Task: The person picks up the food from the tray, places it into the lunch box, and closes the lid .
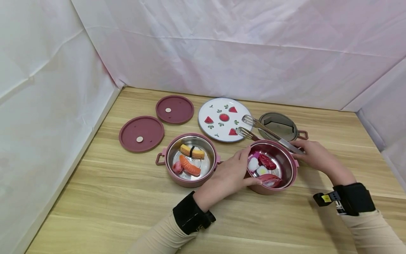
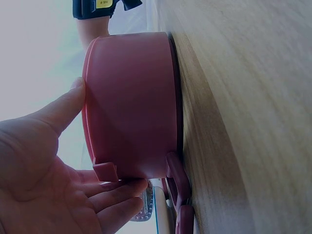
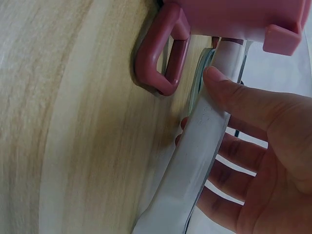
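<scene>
My left hand [image 1: 229,173] holds the near-left side of the right-hand pink pot [image 1: 290,181], thumb at its rim and fingers along its outer wall. Inside that pot lie several toy food pieces, among them a dark red meat piece [image 1: 267,162], a white piece with a yellow centre [image 1: 262,171] and a pinkish-red slice [image 1: 269,180]. Beyond the pot's right side, my right hand [image 1: 312,155] grips a pair of tongs [image 3: 195,141] by the pale metal end. Their slotted brown heads [image 1: 248,134] reach over the edge of the patterned plate [image 1: 219,135].
A second pink pot [image 1: 187,183] stands left, holding an orange-striped piece [image 1: 189,165], a yellow piece with a black band [image 1: 192,152] and a small pink piece [image 1: 177,167]. Two maroon lids [image 1: 149,130] lie farther left. A dark transparent lidlike dish [image 1: 279,125] sits behind the right pot.
</scene>
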The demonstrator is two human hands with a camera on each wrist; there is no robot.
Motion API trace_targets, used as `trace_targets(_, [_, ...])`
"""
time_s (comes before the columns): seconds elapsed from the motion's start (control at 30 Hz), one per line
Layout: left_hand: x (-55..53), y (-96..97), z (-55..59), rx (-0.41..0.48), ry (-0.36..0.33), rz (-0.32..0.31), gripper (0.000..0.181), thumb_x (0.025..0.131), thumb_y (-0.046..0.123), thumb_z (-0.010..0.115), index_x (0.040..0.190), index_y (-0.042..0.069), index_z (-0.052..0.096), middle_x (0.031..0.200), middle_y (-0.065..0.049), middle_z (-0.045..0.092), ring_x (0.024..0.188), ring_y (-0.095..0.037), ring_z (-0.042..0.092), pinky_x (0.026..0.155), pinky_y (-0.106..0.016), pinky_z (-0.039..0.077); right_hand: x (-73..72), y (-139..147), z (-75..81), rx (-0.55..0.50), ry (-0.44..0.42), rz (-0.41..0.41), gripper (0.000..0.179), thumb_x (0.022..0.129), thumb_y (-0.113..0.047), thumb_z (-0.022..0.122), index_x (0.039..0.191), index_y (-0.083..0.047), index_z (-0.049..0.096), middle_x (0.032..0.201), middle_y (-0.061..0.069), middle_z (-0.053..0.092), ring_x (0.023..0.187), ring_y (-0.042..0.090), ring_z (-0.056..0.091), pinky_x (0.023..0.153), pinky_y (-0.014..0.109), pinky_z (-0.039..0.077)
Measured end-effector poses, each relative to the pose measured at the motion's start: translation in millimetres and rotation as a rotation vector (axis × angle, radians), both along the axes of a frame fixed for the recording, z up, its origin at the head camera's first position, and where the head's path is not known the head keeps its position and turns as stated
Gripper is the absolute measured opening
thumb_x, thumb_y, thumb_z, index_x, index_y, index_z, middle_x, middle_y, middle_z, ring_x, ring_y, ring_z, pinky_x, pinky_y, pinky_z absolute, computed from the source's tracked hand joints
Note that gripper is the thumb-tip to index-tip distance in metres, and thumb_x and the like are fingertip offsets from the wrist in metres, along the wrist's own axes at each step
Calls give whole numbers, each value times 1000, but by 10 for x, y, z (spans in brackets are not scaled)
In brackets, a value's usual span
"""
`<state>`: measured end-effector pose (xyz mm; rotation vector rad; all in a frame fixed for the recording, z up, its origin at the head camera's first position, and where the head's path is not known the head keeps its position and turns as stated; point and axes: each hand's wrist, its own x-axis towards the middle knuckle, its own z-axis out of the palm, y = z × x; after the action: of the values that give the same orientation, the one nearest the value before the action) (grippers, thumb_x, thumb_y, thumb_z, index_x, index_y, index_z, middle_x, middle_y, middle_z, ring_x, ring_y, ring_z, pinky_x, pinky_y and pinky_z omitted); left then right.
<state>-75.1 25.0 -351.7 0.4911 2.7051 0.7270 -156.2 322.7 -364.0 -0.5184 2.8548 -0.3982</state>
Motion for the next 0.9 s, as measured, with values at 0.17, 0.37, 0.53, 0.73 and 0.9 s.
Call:
trace_targets(0.17, [-2, 7, -7, -3, 3, 0, 102, 84, 62, 68, 160, 19, 15, 157, -4, 41, 137, -19, 51, 103, -38, 52, 3, -4, -10, -3, 0, -5, 46, 92, -22, 71, 129, 4, 62, 107, 25, 71, 98, 39, 68, 82, 56, 53])
trace_targets(0.37, [-3, 5, -15, 1, 6, -2, 102, 84, 61, 68, 160, 18, 15, 157, -6, 41, 137, -20, 51, 103, -38, 52, 7, -14, 1, 2, 7, -11, 46, 91, -22, 73, 128, 4, 63, 105, 24, 71, 95, 37, 68, 81, 55, 53])
trace_targets(0.53, [-2, -2, -19, 4, 8, -3, 102, 84, 62, 68, 160, 17, 16, 158, -5, 39, 138, -20, 50, 104, -38, 51, 15, -24, 7, 8, 4, -27, 48, 90, -24, 74, 128, 4, 62, 104, 24, 72, 93, 36, 68, 80, 54, 53])
trace_targets(0.73, [-4, 2, -16, 1, 9, -6, 102, 84, 61, 68, 160, 17, 16, 159, -5, 38, 139, -20, 49, 105, -38, 51, 65, 0, 44, -5, 14, -47, 51, 91, -28, 73, 128, 4, 62, 107, 26, 70, 96, 40, 68, 80, 55, 54])
trace_targets(0.9, [-5, -2, -22, -2, 11, -8, 103, 84, 62, 68, 161, 17, 15, 159, -6, 39, 138, -20, 50, 103, -38, 52, 137, 37, 184, -33, 18, -91, 54, 95, -36, 67, 131, 3, 60, 115, 30, 67, 103, 47, 65, 84, 60, 52])
